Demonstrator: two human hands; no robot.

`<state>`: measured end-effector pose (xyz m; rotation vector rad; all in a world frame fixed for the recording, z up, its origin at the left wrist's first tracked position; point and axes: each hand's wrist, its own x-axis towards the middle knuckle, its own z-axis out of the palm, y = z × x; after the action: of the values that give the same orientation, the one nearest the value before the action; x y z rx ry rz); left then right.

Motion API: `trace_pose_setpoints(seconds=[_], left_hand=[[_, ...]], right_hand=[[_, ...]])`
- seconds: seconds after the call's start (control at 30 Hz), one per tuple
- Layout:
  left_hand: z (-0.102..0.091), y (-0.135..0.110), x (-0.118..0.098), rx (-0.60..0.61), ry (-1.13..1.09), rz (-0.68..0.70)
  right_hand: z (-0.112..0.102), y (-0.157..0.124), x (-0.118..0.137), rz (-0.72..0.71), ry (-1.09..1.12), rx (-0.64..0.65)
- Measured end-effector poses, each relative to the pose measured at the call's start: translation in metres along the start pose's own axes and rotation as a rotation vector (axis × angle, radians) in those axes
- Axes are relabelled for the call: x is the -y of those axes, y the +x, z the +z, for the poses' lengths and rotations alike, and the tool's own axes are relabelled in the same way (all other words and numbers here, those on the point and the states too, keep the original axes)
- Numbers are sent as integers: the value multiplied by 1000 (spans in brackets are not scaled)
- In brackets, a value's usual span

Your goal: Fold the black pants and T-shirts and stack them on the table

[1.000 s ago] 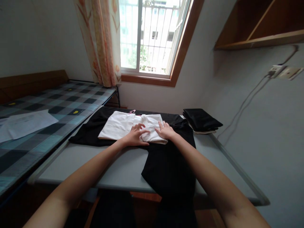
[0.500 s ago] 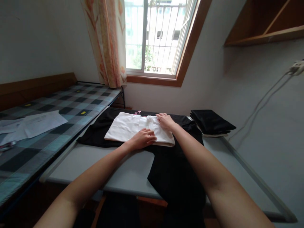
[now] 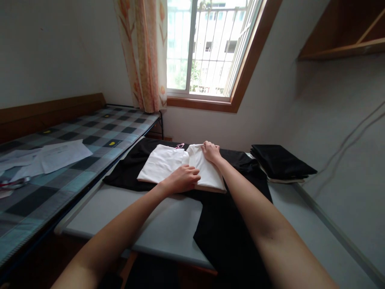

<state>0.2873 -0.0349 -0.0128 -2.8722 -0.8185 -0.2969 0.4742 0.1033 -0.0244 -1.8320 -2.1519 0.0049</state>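
Observation:
A folded white garment (image 3: 164, 164) lies on top of a spread black garment (image 3: 228, 216) on a grey table (image 3: 168, 224). My left hand (image 3: 182, 178) rests on the white garment's near edge, fingers curled and pinching the fabric. My right hand (image 3: 210, 151) grips the same garment at its far right corner, fingers closed on the cloth. A small pink tag shows at the garment's far edge.
A stack of folded black clothes (image 3: 281, 162) sits at the table's right back. A bed with a checked cover (image 3: 90, 138) and white sheets of paper (image 3: 57, 154) runs along the left. Window and curtain (image 3: 144, 56) stand behind; a wooden shelf (image 3: 343, 32) hangs at upper right.
My right hand slid from the white garment's near edge to its far right corner. My left hand went from spread fingers to a closed grip. The head camera shifted left.

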Motion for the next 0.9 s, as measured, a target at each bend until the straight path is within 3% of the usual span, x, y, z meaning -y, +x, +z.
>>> trace_pose_setpoints(seconds=[0.2,0.33,0.43,0.7,0.9], left_hand=[[-2,-8,4,76,-133,-96],[-4,-8,3,74,-128,-95],[-3,-8,2,91,-113,-133],[0,-9,1,39,-127,-157],[0,-7,-1,81,-148,-139]], right_hand=[[9,-9,17,-40,-92,132],[10,-14,20,-44,-69,19],[9,-14,17,-53,-26,29],[-10,-30,-8,-3,106,-92],[-8,-70,-21,-176,-39,141]])
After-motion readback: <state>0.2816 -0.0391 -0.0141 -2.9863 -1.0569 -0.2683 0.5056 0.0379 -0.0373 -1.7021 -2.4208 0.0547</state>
